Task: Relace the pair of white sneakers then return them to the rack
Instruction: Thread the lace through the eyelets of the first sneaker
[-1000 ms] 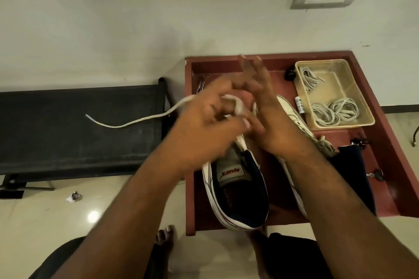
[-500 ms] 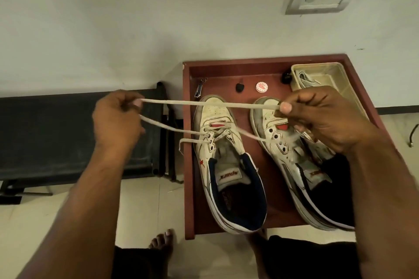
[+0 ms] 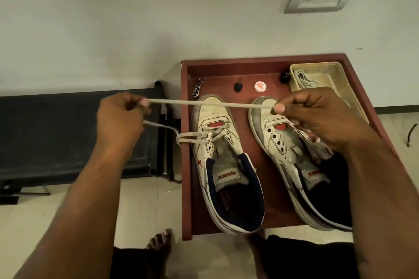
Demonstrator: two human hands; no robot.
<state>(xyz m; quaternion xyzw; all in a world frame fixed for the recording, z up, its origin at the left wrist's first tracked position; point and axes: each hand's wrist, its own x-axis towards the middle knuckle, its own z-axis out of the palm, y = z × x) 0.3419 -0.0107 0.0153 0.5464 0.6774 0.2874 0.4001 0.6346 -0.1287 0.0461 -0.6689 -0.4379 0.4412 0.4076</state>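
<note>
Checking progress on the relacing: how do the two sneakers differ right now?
The left sneaker has a lace threaded through its lowest eyelets; the right sneaker shows bare eyelets. The left sneaker lies fully in view; the right hand covers part of the right sneaker. Both are white with navy lining, toes toward the wall.

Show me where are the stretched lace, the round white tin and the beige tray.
stretched lace (image 3: pixel 210 104), head view, middle of its span.
round white tin (image 3: pixel 260 86), head view, lid centre.
beige tray (image 3: pixel 317 65), head view, far rim.

right hand (image 3: pixel 317 118) hides right sneaker's (image 3: pixel 294 156) outer side.
</note>
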